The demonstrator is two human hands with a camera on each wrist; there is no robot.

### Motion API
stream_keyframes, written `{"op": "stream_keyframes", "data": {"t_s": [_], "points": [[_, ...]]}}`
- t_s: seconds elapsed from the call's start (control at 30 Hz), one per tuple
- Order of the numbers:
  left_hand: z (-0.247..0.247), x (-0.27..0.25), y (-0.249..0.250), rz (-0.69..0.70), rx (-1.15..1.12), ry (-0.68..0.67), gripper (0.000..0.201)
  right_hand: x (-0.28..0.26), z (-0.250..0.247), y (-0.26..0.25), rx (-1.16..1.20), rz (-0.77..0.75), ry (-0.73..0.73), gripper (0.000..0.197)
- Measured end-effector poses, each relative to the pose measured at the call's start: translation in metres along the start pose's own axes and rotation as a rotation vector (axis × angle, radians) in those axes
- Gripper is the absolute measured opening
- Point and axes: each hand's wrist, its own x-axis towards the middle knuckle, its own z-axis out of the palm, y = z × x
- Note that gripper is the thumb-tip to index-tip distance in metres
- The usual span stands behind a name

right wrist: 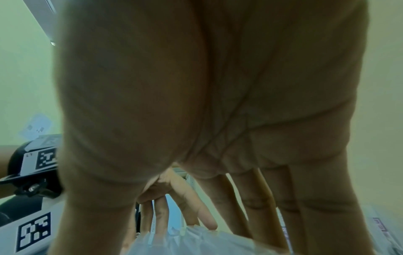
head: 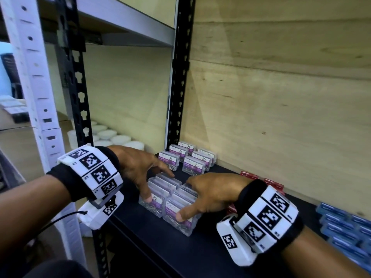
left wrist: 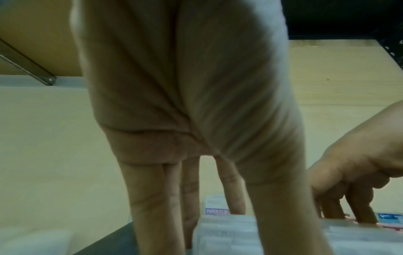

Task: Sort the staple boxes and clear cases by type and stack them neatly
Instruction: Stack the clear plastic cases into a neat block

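Two rows of clear paper-clip cases stand side by side near the front of the black shelf. My left hand spans the left row, thumb on the front case and fingers over the back. My right hand grips the right row the same way. In the left wrist view the cases sit under my palm. A second group of clear cases stands in rows at the back corner. Red staple boxes lie by the wall and blue staple boxes lie at the right.
A wooden back wall closes off the shelf. A black perforated upright stands behind the back cases. White round tubs fill the neighbouring shelf on the left. Another shelf board hangs overhead.
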Motion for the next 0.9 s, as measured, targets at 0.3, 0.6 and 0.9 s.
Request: {"op": "stream_keyframes", "data": {"t_s": [0.3,0.6,0.9], "points": [[-0.031,0.006,-0.006,0.001,0.026,0.181,0.065,0.010,-0.022,0.020,0.033,-0.009,0.075,0.094],[-0.052,0.064,-0.024,0.003,0.204,0.389,0.032,0.056,-0.061,0.053,-0.050,0.071,0.238,0.038],[-0.058,0.103,-0.039,-0.044,0.122,0.395,0.030,0.100,-0.069,0.058,-0.105,0.077,0.171,0.031]]}}
